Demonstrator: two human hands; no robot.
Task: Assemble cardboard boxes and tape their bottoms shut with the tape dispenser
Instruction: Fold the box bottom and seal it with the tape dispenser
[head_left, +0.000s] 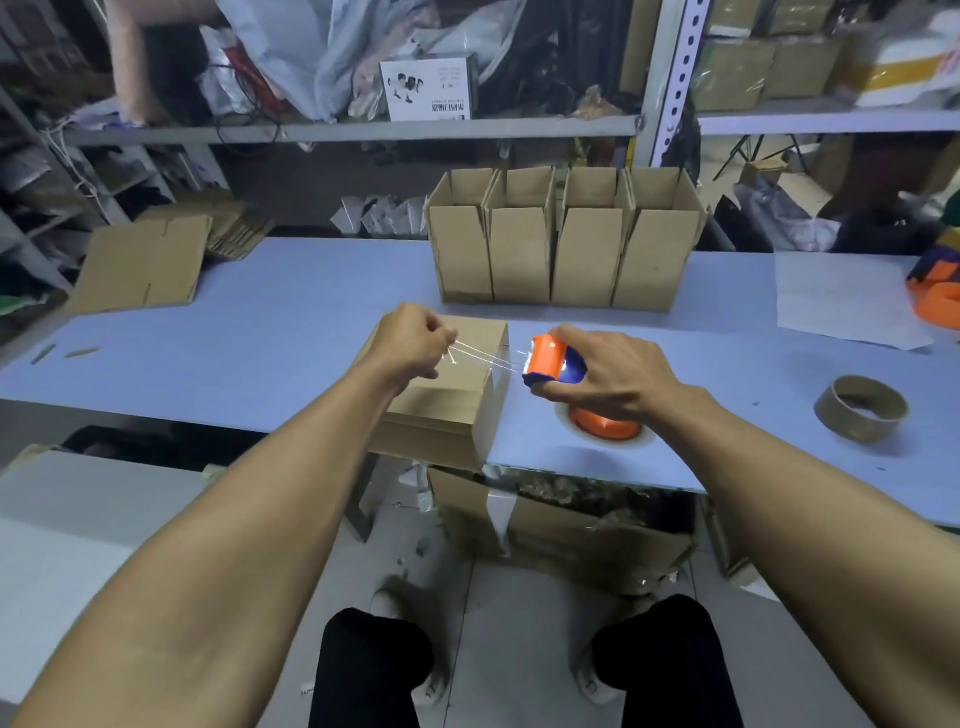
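Two hands work: my left hand (410, 343) pinches the thin, sticky tape (483, 356), my right hand (608, 371) wraps the light dispenser (550, 361) above the stiff box (457, 395).

The table (291, 312) lies bare along its left half, from the near edge back to the flat cardboard sheets (143, 267) at the far left corner. A row of four upright boxes (563, 254) blocks the far edge at the middle. At the near edge a folded box (457, 410) overhangs the table, and the left hand (410, 343) and right hand (608, 371) are above it with clear tape (485, 356) stretched between them, barring that gap. Right of the hands, an empty tape core (860, 408) stands near the near edge, with a paper sheet (847, 299) behind it.
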